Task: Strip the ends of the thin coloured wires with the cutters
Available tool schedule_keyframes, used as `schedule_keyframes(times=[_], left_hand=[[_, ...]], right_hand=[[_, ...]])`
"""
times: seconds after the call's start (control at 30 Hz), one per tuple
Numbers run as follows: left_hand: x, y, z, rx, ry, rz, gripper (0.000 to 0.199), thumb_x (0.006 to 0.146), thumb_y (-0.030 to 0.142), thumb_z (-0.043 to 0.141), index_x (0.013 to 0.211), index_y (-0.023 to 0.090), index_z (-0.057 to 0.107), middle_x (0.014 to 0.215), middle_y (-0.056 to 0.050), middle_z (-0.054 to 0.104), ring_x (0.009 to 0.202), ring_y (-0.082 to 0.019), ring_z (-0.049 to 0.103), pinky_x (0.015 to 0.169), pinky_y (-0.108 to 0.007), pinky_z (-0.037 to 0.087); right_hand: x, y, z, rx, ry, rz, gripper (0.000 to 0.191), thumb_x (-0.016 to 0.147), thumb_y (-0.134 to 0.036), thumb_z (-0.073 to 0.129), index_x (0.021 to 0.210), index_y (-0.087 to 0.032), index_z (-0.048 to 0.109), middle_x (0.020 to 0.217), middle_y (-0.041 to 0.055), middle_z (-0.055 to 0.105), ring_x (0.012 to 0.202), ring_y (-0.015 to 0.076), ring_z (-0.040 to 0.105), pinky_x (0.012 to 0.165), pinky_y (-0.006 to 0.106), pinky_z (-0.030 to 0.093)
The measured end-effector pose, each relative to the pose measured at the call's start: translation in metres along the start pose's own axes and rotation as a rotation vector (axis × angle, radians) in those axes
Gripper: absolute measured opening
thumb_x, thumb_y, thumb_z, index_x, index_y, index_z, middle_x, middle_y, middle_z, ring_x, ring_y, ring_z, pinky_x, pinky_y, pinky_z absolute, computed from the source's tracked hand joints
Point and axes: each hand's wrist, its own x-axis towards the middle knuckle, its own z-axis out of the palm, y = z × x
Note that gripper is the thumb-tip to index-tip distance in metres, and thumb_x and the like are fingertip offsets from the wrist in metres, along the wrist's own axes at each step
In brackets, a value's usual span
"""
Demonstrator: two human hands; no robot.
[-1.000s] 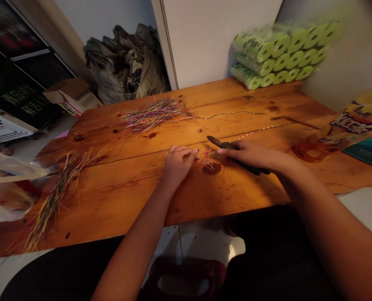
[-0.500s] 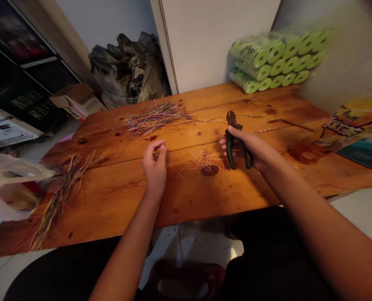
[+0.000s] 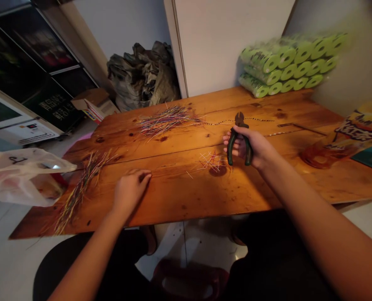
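Observation:
My right hand point(image 3: 247, 144) is wrapped around green-handled diagonal cutters point(image 3: 239, 121), their jaws pointing away from me above the table. My left hand point(image 3: 132, 184) is low at the table, fingers and thumb drawn together; anything in them is hidden. Just left of the cutters lies a small scatter of short wire offcuts point(image 3: 213, 161). Farther back is a pile of thin coloured wires point(image 3: 165, 120), with a twisted dark-and-light strand point(image 3: 219, 123) running rightward from it. A second wire bundle point(image 3: 79, 190) lies left of my left hand.
The wooden table point(image 3: 173, 192) holds a white plastic bag point(image 3: 23, 175) at its left edge. To the right are an orange bottle point(image 3: 336, 144) and a thin metal rod point(image 3: 309, 129). Green-wrapped rolls point(image 3: 286, 67) are stacked at the back. A cardboard box point(image 3: 95, 102) stands beyond the table.
My left hand has moved left and down toward the table, away from the offcuts. My right hand still holds the cutters in nearly the same place. The view has shifted slightly left.

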Motion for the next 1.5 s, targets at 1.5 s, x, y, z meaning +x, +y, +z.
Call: schedule_keyframes(times=[1.5], left_hand=[[-0.115, 0.038, 0.027, -0.48, 0.252, 0.403, 0.012, 0.079, 0.01, 0.061, 0.082, 0.021, 0.067, 0.094, -0.004, 0.073, 0.094, -0.021, 0.068, 0.085, -0.041, 0.057]], right_hand=[[-0.003, -0.001, 0.007, -0.055, 0.061, 0.013, 0.022, 0.091, -0.021, 0.044, 0.074, -0.016, 0.057, 0.065, 0.0032, 0.064, 0.055, 0.0117, 0.061, 0.05, 0.022, 0.056]])
